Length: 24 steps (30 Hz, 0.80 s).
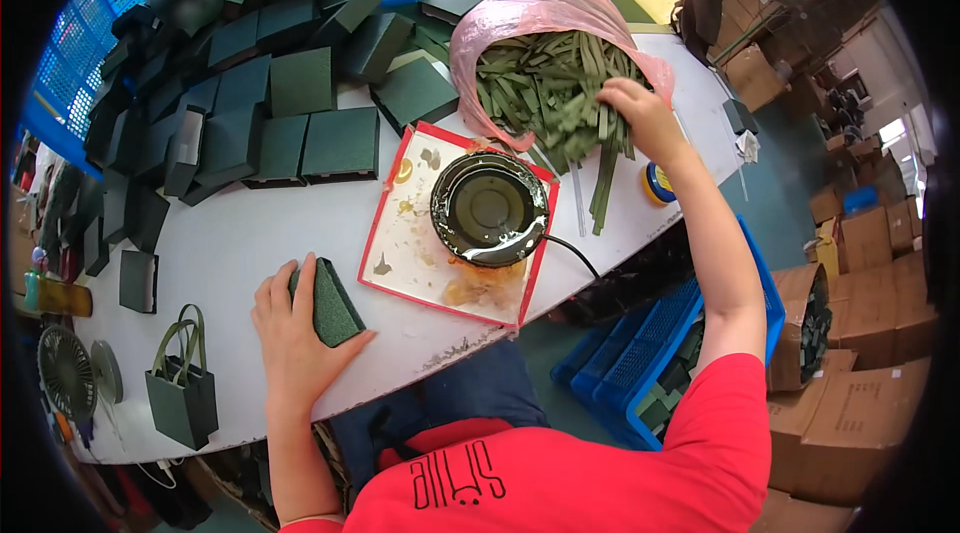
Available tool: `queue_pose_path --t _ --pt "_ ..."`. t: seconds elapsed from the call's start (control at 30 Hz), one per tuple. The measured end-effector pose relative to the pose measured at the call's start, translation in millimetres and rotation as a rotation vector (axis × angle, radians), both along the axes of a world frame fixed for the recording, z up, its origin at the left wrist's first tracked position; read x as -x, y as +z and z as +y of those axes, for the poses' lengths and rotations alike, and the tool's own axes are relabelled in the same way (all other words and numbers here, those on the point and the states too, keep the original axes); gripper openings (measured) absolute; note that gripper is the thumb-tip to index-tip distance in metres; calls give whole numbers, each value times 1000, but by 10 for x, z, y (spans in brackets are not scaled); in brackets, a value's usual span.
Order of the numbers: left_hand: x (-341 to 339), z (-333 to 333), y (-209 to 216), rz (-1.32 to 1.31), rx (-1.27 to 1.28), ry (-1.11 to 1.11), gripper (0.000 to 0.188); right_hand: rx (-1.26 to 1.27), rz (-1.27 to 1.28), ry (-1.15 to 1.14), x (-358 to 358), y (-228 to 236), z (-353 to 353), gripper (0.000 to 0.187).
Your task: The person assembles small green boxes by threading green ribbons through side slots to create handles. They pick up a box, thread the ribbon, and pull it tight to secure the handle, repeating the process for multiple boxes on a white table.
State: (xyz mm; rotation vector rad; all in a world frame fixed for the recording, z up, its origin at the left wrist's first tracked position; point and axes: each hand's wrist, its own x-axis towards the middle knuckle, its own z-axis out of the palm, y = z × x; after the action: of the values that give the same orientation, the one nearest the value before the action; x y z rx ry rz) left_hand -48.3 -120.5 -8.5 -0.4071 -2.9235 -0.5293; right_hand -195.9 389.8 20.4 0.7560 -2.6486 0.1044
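My left hand grips a dark green box at the table's near side, thumb along its lower edge and fingers over its far side. My right hand reaches into a pink plastic bag full of flat green strips. Its fingers are bent together at the strips; what lies between them is too small to make out. Between my hands stands a round black pot with shiny dark contents, set on a stained white board with red edges.
Many dark green boxes are heaped at the far left, partly in a blue crate. A small green handbag-shaped box and a fan stand at left. A cable leaves the pot. Blue crates and cartons stand at right.
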Motion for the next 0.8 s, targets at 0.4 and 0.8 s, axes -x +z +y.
queue_pose_path --t 0.4,0.8 --pt "38 -38 -7 -36 22 -21 104 -187 -104 53 -479 -308 -89 35" --pt "-5 -37 -7 -5 47 -28 105 -36 -192 136 -1274 32 -473 31"
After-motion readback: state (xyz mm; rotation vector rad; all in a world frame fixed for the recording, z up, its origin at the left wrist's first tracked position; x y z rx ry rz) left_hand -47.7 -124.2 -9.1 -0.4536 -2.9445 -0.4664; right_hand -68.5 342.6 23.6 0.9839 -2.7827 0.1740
